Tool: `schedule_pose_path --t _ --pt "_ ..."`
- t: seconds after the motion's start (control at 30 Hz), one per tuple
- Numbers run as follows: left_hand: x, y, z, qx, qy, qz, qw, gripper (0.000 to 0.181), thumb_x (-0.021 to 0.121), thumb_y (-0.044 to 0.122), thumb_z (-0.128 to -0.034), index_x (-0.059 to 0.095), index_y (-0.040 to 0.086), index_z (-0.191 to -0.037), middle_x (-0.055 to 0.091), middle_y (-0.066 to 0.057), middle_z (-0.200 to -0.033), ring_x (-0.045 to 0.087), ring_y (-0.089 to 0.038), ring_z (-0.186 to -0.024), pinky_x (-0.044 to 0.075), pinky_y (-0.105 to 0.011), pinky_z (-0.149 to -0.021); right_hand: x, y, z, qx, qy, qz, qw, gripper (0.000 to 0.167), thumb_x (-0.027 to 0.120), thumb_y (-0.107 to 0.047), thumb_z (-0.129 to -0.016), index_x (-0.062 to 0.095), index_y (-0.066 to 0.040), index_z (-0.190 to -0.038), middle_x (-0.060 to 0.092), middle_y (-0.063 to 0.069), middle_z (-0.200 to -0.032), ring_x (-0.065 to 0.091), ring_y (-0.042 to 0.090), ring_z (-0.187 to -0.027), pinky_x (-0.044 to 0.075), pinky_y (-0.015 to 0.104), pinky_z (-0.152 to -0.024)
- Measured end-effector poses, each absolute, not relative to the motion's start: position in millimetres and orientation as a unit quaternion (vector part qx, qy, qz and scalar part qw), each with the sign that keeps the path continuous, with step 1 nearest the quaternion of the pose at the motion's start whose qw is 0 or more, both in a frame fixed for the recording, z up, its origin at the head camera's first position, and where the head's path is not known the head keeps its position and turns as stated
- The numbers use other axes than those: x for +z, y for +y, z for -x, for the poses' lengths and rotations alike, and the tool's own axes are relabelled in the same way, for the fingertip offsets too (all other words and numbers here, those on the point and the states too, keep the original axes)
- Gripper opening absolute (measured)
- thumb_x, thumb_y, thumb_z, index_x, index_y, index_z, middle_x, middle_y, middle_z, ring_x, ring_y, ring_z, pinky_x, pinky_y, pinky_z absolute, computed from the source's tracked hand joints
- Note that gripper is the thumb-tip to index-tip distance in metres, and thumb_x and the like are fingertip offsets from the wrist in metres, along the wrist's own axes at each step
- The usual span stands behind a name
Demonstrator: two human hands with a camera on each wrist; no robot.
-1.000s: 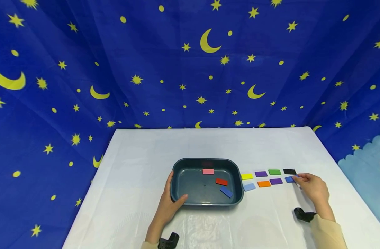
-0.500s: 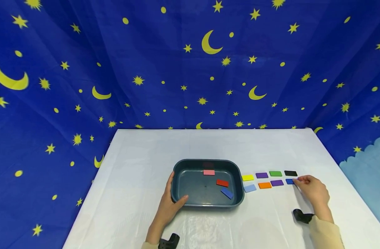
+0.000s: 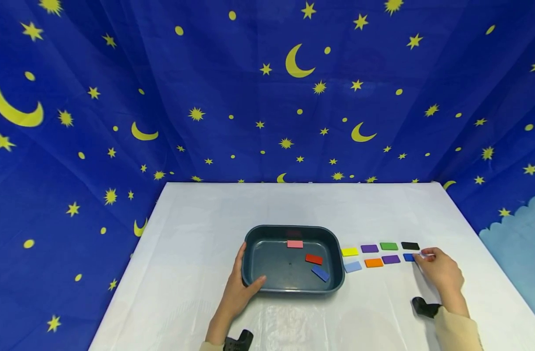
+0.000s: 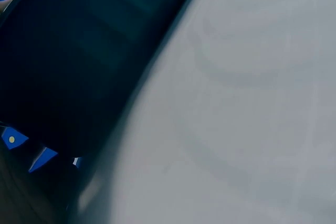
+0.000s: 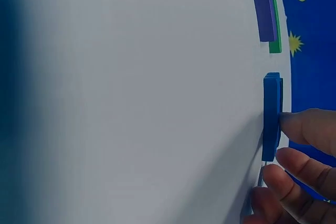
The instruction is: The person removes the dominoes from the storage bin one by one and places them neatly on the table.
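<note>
My left hand [image 3: 238,291] grips the dark tray [image 3: 267,291] at its left end, fingers along the outer wall and thumb over the front rim. Inside lie a pink block [image 3: 295,244], a red block [image 3: 314,259] and a blue block [image 3: 320,273]. My right hand [image 3: 443,275] holds the right end of another blue block [image 3: 409,257] at the front row's right end. In the right wrist view the thumb [image 5: 302,124] touches this blue block [image 5: 271,116]; the other fingers are bent by its near end, where a further bluish edge shows unclearly.
Right of the tray, the back row has yellow [image 3: 350,252], purple [image 3: 370,248], green [image 3: 389,246] and black [image 3: 410,245] blocks. The front row has light blue [image 3: 353,267], orange [image 3: 374,263] and purple [image 3: 391,259] ones. A starry curtain [image 3: 232,97] stands behind the white table [image 3: 197,219].
The blue block at my right fingertips has turned slightly and lies more in line with its row; less of it shows. My left hand and the tray keep their places.
</note>
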State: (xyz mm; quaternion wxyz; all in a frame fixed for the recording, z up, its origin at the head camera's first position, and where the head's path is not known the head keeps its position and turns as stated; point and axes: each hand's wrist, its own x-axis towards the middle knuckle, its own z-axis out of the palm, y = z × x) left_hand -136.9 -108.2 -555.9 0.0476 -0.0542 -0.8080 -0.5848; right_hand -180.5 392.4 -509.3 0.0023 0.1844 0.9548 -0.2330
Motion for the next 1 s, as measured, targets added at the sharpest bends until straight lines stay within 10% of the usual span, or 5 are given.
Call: schedule_pose_path --t 0.73,1.0 --pt "-557 -108 137 -0.587 -0.807 0.05 0.044 0.09 0.073 0.029 -0.0814 0.016 0.036 -0.151 0.022 -0.001 -0.154 0.022 -0.027 -0.138 0.021 -0.062 -0.103 -506 374 177 -0.195 0.966 -0.172 -0.009 0.05 0.057 -0.03 -0.092 0.047 0.011 -0.118 0.055 0.026 -0.088 0.055 0.036 -0.072 0.042 0.044 -0.055" --pt "-558 -108 137 -0.586 -0.807 0.054 0.048 0.091 0.073 0.03 -0.0812 0.016 0.037 -0.151 0.022 -0.001 -0.154 0.023 -0.027 -0.138 0.022 -0.061 -0.103 -489 350 186 -0.185 0.976 -0.103 -0.058 0.035 0.061 -0.029 -0.09 0.061 0.005 -0.1 0.058 0.013 -0.075 0.054 0.028 -0.063 0.039 0.038 -0.047"
